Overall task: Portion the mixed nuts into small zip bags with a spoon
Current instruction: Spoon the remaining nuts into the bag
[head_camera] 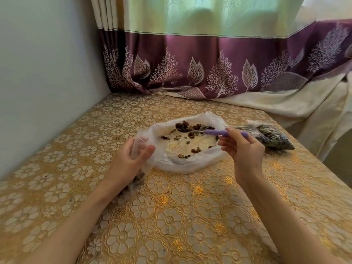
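Head view: left hand (131, 159) holds open a small clear zip bag (140, 149), partly filled; right hand (242, 149) pinches a purple-handled spoon (219, 132) reaching into a wide crumpled clear plastic bag (190, 164) of scattered mixed nuts (187, 127); a filled clear bag (270, 137) lies just right on the gold floral desk (181, 216).
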A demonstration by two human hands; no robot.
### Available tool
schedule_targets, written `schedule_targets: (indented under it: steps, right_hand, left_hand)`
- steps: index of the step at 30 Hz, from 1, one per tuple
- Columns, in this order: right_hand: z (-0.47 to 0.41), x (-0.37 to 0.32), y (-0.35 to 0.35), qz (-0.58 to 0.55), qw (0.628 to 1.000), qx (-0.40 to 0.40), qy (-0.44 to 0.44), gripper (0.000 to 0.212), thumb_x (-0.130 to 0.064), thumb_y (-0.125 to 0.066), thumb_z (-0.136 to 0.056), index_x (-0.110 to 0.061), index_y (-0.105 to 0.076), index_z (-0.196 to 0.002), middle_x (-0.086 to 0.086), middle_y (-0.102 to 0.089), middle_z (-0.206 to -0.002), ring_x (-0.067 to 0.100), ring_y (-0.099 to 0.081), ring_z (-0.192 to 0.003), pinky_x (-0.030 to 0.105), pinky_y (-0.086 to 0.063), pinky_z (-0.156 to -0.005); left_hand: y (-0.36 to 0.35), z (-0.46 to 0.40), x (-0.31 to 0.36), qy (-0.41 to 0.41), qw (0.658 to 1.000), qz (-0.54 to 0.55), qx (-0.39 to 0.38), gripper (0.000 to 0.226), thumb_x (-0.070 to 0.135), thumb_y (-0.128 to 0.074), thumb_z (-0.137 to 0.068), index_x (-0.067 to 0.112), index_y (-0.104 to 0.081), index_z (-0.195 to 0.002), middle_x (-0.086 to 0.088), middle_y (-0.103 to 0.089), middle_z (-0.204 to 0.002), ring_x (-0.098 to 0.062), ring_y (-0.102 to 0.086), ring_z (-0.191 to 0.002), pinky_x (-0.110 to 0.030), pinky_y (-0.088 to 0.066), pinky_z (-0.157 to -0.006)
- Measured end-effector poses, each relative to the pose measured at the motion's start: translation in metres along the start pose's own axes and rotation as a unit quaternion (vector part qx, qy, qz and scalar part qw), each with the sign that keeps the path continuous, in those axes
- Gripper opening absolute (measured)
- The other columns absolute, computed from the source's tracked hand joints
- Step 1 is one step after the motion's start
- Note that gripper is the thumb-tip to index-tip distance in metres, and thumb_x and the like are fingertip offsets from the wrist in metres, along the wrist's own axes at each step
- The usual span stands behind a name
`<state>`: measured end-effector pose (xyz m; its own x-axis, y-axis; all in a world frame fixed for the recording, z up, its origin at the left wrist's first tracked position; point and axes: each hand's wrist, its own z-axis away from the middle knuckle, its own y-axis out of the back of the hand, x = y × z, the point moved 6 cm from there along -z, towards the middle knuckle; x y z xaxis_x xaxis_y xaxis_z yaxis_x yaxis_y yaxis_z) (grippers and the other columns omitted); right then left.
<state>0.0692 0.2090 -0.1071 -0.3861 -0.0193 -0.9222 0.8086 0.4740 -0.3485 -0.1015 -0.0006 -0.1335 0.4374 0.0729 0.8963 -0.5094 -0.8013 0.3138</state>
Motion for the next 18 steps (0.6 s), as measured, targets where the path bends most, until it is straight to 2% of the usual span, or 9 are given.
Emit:
schedule_targets:
  steps: [2, 5, 8, 12, 13, 16, 18]
  right_hand:
    - [0.007, -0.005, -0.009, -0.018, 0.999, -0.042, 0.004, 0.015, -0.007, -0.061, -0.088, -0.005, -0.069, -0.075, 0.007, -0.067, -0.063, 0.016, -0.063, -0.06, 0.02, -0.05, -0.054]
    - [0.018, -0.012, -0.022, -0.039, 0.994, -0.102, 0.01, 0.014, -0.006, -0.061, -0.088, -0.002, -0.069, -0.077, 0.009, -0.067, -0.063, 0.016, -0.062, -0.057, 0.02, -0.049, -0.052]
    - [0.029, -0.015, -0.034, -0.018, 0.987, -0.158, 0.033, 0.018, -0.005, -0.06, -0.088, -0.004, -0.071, -0.074, 0.01, -0.067, -0.064, 0.017, -0.062, -0.056, 0.02, -0.049, -0.052]
    - [0.039, -0.018, -0.046, 0.044, 0.967, -0.238, 0.084, 0.013, 0.001, -0.057, -0.088, -0.004, -0.069, -0.087, 0.011, -0.07, -0.072, 0.018, -0.065, -0.062, 0.022, -0.052, -0.057]
    - [0.04, -0.019, -0.047, 0.062, 0.961, -0.253, 0.096, 0.013, 0.002, -0.057, -0.088, -0.004, -0.069, -0.09, 0.012, -0.071, -0.075, 0.018, -0.066, -0.063, 0.022, -0.053, -0.058]
    - [0.04, -0.02, -0.049, 0.083, 0.951, -0.277, 0.112, 0.016, 0.004, -0.057, -0.088, -0.005, -0.068, -0.094, 0.016, -0.071, -0.082, 0.017, -0.066, -0.066, 0.023, -0.053, -0.062]
    - [0.038, -0.02, -0.048, 0.08, 0.95, -0.282, 0.111, 0.017, 0.005, -0.056, -0.088, -0.006, -0.068, -0.094, 0.017, -0.071, -0.083, 0.017, -0.066, -0.067, 0.024, -0.054, -0.063]
  left_hand:
    - [0.0, 0.0, 0.0, 0.005, 1.0, 0.004, 0.002, 0.085, 0.089, -0.052, -0.048, 0.029, -0.055, -0.109, 0.004, -0.067, -0.1, -0.012, -0.068, -0.086, -0.031, -0.057, -0.068]
    - [0.002, 0.0, 0.003, 0.002, 1.0, 0.0, 0.015, 0.083, 0.091, -0.05, -0.047, 0.031, -0.056, -0.104, 0.013, -0.065, -0.097, -0.006, -0.066, -0.084, -0.021, -0.052, -0.064]
    - [0.002, 0.0, 0.002, 0.008, 1.0, 0.005, 0.022, 0.076, 0.09, -0.051, -0.046, 0.034, -0.056, -0.097, 0.017, -0.064, -0.095, -0.006, -0.066, -0.083, -0.023, -0.052, -0.065]
    - [0.001, 0.0, 0.003, 0.008, 0.999, 0.024, 0.025, 0.049, 0.076, -0.059, -0.06, 0.042, -0.055, -0.096, 0.014, -0.066, -0.094, 0.001, -0.065, -0.081, -0.016, -0.053, -0.059]
    - [0.001, 0.0, 0.004, 0.008, 0.999, 0.032, 0.023, 0.05, 0.075, -0.061, -0.059, 0.041, -0.055, -0.096, 0.013, -0.067, -0.093, 0.0, -0.066, -0.08, -0.016, -0.053, -0.058]
    - [0.001, -0.001, 0.004, 0.01, 0.999, 0.04, 0.021, 0.074, 0.086, -0.059, -0.042, 0.037, -0.054, -0.097, 0.01, -0.068, -0.09, -0.001, -0.067, -0.077, -0.016, -0.052, -0.059]
    - [0.0, 0.0, 0.004, 0.011, 0.999, 0.037, 0.019, 0.079, 0.089, -0.057, -0.039, 0.037, -0.053, -0.098, 0.009, -0.068, -0.094, -0.002, -0.067, -0.079, -0.02, -0.053, -0.063]
